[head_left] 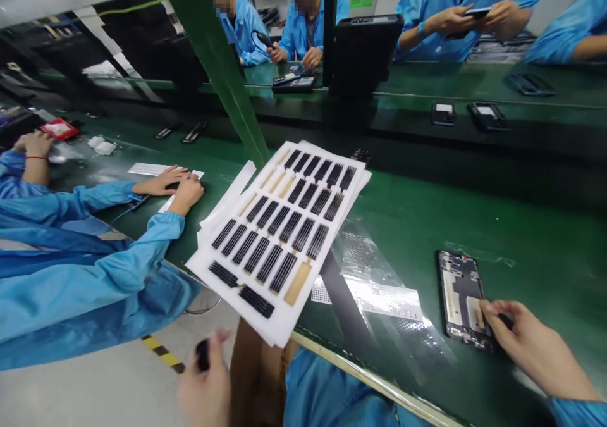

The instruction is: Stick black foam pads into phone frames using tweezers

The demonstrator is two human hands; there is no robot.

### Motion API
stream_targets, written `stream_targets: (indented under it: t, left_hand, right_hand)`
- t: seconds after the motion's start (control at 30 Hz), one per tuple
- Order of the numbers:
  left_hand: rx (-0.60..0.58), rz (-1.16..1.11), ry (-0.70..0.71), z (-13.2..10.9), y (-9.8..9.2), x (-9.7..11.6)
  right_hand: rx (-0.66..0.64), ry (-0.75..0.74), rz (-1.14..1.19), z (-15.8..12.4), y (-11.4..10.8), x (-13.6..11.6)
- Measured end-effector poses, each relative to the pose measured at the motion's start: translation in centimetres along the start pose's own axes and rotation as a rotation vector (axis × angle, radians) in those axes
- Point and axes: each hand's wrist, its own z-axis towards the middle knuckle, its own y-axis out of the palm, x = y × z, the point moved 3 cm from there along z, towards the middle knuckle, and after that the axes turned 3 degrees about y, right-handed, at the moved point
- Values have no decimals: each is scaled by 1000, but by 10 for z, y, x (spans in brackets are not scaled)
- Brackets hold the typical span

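Note:
My left hand (206,376) is off the table's front edge, smeared by motion, its fingers closed on a small dark piece (202,355) whose kind I cannot make out. At the right, my right hand (531,338) grips the lower right edge of an opened phone body (461,297), thumb on top. This phone body lies on the green table, showing a black and silver inside. Left of it, nearer my left hand, a white foam tray (202,264) holds rows of thin black strips (290,226). Some of its slots show tan bottoms.
Perforated clear sheets (379,297) lie between tray and phone body. A green post (222,73) rises behind the tray. At the left, a co-worker's hands (183,186) work at the table. More phone bodies (488,116) rest on the back ledge, near a black monitor (365,54).

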Motion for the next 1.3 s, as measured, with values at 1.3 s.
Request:
stream_targets:
  t: [1.3]
  left_hand:
    - [-626, 583, 1007, -57, 194, 64]
  right_hand:
    - [-95, -853, -575, -90, 97, -140]
